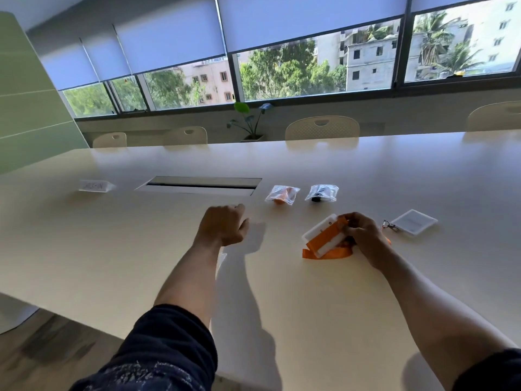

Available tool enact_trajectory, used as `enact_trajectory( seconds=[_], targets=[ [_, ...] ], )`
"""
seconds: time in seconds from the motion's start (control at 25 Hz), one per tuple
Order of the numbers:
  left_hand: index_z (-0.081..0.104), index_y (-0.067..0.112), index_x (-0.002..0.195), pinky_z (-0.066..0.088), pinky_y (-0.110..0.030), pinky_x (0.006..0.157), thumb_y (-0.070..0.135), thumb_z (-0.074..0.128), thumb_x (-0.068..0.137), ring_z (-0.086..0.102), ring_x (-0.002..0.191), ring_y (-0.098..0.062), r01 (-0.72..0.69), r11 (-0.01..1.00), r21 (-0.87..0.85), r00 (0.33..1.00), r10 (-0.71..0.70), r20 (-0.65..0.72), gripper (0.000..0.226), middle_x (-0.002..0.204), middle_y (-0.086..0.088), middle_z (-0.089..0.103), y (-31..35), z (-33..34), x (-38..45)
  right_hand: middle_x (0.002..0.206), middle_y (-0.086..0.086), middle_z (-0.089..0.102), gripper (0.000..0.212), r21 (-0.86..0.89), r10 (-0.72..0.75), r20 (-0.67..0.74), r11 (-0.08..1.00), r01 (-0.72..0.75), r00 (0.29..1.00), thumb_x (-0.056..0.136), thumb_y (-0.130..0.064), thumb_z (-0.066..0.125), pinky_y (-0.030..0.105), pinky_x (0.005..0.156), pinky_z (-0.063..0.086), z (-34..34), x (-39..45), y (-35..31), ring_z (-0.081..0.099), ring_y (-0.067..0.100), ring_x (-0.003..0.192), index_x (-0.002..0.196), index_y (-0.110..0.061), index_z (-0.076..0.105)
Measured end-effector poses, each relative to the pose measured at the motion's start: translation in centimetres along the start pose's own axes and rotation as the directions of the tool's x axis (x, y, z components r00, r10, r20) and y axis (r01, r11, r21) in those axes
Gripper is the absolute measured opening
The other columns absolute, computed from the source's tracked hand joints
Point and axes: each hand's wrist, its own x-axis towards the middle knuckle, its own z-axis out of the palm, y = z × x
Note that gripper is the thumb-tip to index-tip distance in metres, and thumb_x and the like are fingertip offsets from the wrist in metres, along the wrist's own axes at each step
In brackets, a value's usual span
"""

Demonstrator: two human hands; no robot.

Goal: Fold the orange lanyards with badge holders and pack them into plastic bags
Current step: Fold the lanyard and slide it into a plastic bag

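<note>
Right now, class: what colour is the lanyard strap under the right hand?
Orange, wrapped round a white badge holder; the head view shows the lanyard strap.
</note>
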Motion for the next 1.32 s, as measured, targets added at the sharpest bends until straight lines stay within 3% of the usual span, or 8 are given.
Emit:
enact_trajectory(
  seconds=[0.2,0.36,0.6,0.84,1.04,1.12,1.2,1.32],
  targets=[
    [0.065,0.020,0.083,0.039,-0.028,0.059,0.076,0.036,0.080,0.064,0.069,-0.023,-0.010,0.971,0.239,0.929,-0.079,0.361,0.063,0.083,-0.004,0.071,-3.4,1.2,-1.7,0.094,0.014,0.070,0.032,-0.079,-0.030,-0.013,0.996,0.029,0.999,0.094,0.010,0.053,0.031,0.057,0.057,0.0,0.8,0.7,0.066,0.022,0.070,0.102,-0.017,0.067],
    [0.067,0.021,0.107,0.041,-0.029,0.067,0.067,0.050,0.075,0.061,0.081,-0.021,0.080,0.965,0.248,0.818,-0.206,0.537,0.058,0.101,-0.002,0.071,-3.1,2.0,-2.2,0.097,0.016,0.069,0.032,-0.094,-0.041,-0.022,0.995,0.038,0.999,0.095,0.010,0.053,0.037,0.062,0.057,-0.1,0.8,0.8,0.066,0.027,0.075,0.103,-0.018,0.067],
    [0.065,0.020,0.114,0.053,-0.032,0.083,0.038,0.053,0.074,0.068,0.100,-0.025,0.130,0.970,0.208,0.794,-0.227,0.564,0.046,0.113,-0.005,0.070,-1.4,1.9,-2.2,0.097,0.021,0.067,0.027,-0.091,-0.060,-0.045,0.994,0.056,0.997,0.095,0.011,0.053,0.042,0.066,0.055,0.2,0.2,0.5,0.061,0.034,0.073,0.109,-0.010,0.065],
    [0.060,0.015,0.122,0.046,-0.033,0.083,0.028,0.052,0.079,0.063,0.107,-0.027,0.273,0.954,0.126,0.743,-0.292,0.603,0.046,0.124,-0.008,0.065,-0.9,0.6,-2.8,0.098,0.023,0.067,0.025,-0.087,-0.068,-0.062,0.994,0.063,0.996,0.096,0.009,0.055,0.042,0.066,0.056,0.4,-0.7,-0.2,0.062,0.036,0.075,0.118,-0.001,0.063],
    [0.060,0.015,0.101,0.052,-0.030,0.077,0.018,0.048,0.079,0.062,0.077,-0.024,0.377,0.925,0.050,0.665,-0.308,0.680,0.026,0.100,-0.007,0.069,-1.1,-0.5,-2.9,0.097,0.021,0.069,0.026,-0.104,-0.073,-0.083,0.992,0.064,0.994,0.095,0.009,0.057,0.032,0.056,0.056,0.1,-0.9,0.1,0.061,0.026,0.063,0.118,-0.002,0.064],
    [0.061,0.015,0.104,0.052,-0.031,0.079,0.017,0.048,0.081,0.061,0.076,-0.024,0.357,0.932,0.061,0.678,-0.303,0.670,0.027,0.097,-0.006,0.067,-1.6,-0.6,-3.1,0.098,0.020,0.069,0.028,-0.105,-0.078,-0.093,0.992,0.069,0.993,0.094,0.010,0.057,0.028,0.054,0.056,0.3,-0.8,0.1,0.063,0.024,0.065,0.118,-0.002,0.065],
    [0.062,0.014,0.111,0.050,-0.032,0.077,0.017,0.047,0.082,0.064,0.081,-0.026,0.312,0.945,0.101,0.717,-0.304,0.627,0.033,0.107,-0.008,0.069,-1.8,-0.4,-2.9,0.097,0.017,0.069,0.031,-0.102,-0.102,-0.132,0.991,0.089,0.986,0.092,0.012,0.057,0.028,0.056,0.055,0.1,-1.0,0.0,0.063,0.022,0.068,0.118,-0.002,0.066],
    [0.061,0.013,0.115,0.048,-0.033,0.077,0.018,0.047,0.082,0.062,0.087,-0.027,0.231,0.959,0.163,0.750,-0.282,0.598,0.036,0.119,-0.009,0.066,-2.3,-0.3,-2.6,0.090,0.011,0.070,0.031,-0.039,-0.146,-0.204,0.989,0.141,0.968,0.089,0.014,0.059,0.026,0.048,0.055,0.3,-1.3,-0.6,0.065,0.015,0.055,0.109,-0.008,0.069]
  ],
)
